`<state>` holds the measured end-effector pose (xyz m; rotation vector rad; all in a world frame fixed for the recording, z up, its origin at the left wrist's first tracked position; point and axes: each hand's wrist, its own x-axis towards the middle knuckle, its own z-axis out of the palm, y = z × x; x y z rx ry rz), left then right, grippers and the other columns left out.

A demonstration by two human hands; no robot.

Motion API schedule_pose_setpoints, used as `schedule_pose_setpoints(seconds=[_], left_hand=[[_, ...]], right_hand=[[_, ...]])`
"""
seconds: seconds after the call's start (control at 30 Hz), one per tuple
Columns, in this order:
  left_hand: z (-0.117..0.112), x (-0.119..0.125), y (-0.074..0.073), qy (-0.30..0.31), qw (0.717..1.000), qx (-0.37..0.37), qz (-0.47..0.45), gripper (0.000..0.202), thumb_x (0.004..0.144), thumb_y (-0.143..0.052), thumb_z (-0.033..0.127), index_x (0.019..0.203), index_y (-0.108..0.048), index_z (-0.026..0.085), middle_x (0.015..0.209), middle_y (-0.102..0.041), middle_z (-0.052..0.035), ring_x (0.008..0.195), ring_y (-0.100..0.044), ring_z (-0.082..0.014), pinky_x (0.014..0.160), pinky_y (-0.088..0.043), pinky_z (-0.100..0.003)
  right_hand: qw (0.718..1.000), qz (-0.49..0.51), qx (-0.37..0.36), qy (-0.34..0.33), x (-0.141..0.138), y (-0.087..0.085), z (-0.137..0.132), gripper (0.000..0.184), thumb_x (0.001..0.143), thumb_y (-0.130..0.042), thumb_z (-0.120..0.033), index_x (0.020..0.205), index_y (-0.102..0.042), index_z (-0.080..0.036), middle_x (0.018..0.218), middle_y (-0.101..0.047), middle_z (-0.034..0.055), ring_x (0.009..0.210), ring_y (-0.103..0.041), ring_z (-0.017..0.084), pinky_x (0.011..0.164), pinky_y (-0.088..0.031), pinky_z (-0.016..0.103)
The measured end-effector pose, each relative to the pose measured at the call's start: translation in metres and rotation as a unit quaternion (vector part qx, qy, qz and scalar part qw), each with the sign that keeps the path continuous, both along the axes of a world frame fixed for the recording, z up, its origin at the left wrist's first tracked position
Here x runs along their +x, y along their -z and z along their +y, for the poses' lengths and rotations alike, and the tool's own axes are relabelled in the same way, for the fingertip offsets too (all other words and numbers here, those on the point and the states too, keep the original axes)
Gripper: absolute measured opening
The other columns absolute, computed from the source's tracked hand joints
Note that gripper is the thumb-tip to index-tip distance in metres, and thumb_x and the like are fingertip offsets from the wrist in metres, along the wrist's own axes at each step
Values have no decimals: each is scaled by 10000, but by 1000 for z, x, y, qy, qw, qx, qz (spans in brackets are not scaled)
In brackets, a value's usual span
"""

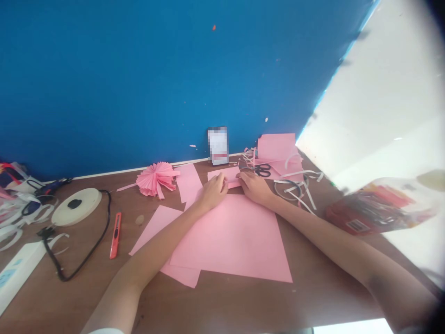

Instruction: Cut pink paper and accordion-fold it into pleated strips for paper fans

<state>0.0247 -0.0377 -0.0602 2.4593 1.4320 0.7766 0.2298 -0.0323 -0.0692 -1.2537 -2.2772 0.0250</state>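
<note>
Nearest, a large pink sheet (pixel 225 241) lies mid-frame. Just past its top edge, the left hand (pixel 213 192) and right hand (pixel 252 188) press down on a flat, straight-edged pink paper strip (pixel 222 175), fingers curled, any pinch hidden. Beyond lie black-handled scissors (pixel 259 170), and a pink paper fan (pixel 155 180) sits left of center

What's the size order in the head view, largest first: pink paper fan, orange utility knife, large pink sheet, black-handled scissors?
1. large pink sheet
2. pink paper fan
3. orange utility knife and black-handled scissors: they look similar in length, so I can't rank them.
</note>
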Motion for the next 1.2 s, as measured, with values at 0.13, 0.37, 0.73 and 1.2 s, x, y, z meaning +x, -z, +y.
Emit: schedule_pose_setpoints(seconds=[0.13,0.37,0.73,1.2], left_hand=[[6,-5,-2,25,994,-80,-73,154,948,-424,303,1074,-488,243,934,-651,-32,854,-623,-190,730,-482,-315],[18,-14,-3,101,967,-186,-141,200,947,-410,312,1045,-569,240,1032,-666,-12,957,-618,-171,842,-478,-302],[21,-23,-22,157,975,-150,-42,261,872,-554,414,1037,-606,220,1043,-652,-36,953,-599,-189,837,-468,-303],[32,-41,-36,188,971,-143,33,152,879,-534,341,895,-572,195,944,-638,-27,832,-574,-173,735,-422,-272]], right_hand=[[999,26,23,-10,0,-2,1,234,961,-388,-200,1083,-588,-192,1053,-631,103,993,-550,239,828,-408,339],[995,-34,67,-67,-1,-2,-2,262,979,-417,-277,1141,-614,-220,1080,-639,95,1016,-517,250,860,-358,376],[994,-29,39,-94,0,0,1,306,1000,-400,-333,1018,-680,-209,947,-677,81,913,-564,207,809,-348,330],[993,-35,50,-105,0,-4,1,305,1002,-400,-296,996,-688,-195,936,-686,79,905,-564,203,803,-342,336]])
